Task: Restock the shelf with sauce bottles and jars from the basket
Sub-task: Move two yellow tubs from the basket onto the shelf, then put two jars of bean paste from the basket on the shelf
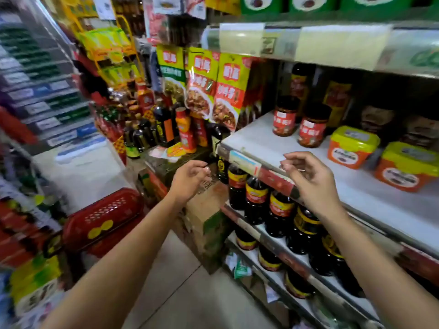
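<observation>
A white shelf (261, 136) on the right carries two red-labelled sauce jars (285, 116) with dark lids, standing side by side near its back. My right hand (311, 179) hovers over the shelf's front edge, fingers loosely curled and empty. To its left my left hand (190, 179) hangs in the aisle, also empty with fingers apart. A red plastic basket (102, 219) sits low on the left, below my left forearm; its contents are hidden.
Yellow-lidded orange tubs (351, 146) stand right of the jars. Dark soy sauce bottles (256, 198) fill the shelves below. Hanging seasoning packets (228, 91) and a cluster of bottles (166, 129) crowd the shelf's left end. Cardboard boxes (209, 210) sit on the floor.
</observation>
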